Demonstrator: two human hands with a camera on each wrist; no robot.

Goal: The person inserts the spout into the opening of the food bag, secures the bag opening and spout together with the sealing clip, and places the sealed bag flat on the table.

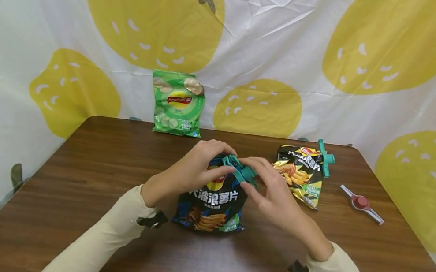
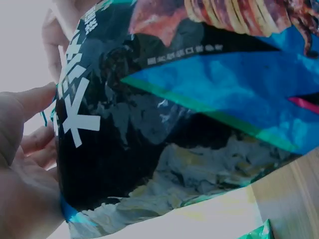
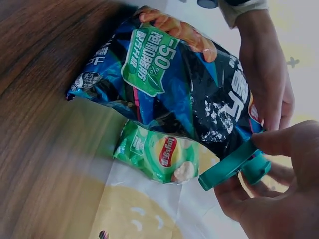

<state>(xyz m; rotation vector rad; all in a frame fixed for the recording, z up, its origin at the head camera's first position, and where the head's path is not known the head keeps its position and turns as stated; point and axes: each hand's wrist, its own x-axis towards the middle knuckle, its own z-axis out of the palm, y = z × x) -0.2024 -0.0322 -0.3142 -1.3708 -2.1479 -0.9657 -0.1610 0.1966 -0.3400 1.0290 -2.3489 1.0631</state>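
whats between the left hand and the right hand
In the head view, the teal clip lies between them, at the top of the black-and-blue chip bag.

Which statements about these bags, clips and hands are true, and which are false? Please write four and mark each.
1. The left hand and right hand are at the top of the black-and-blue bag. True.
2. The right hand is empty. False: it holds a teal clip.
3. The red-knobbed clip lies on the table. True.
4. No other bag carries a clip. False: a second teal clip is on the black-and-yellow bag.
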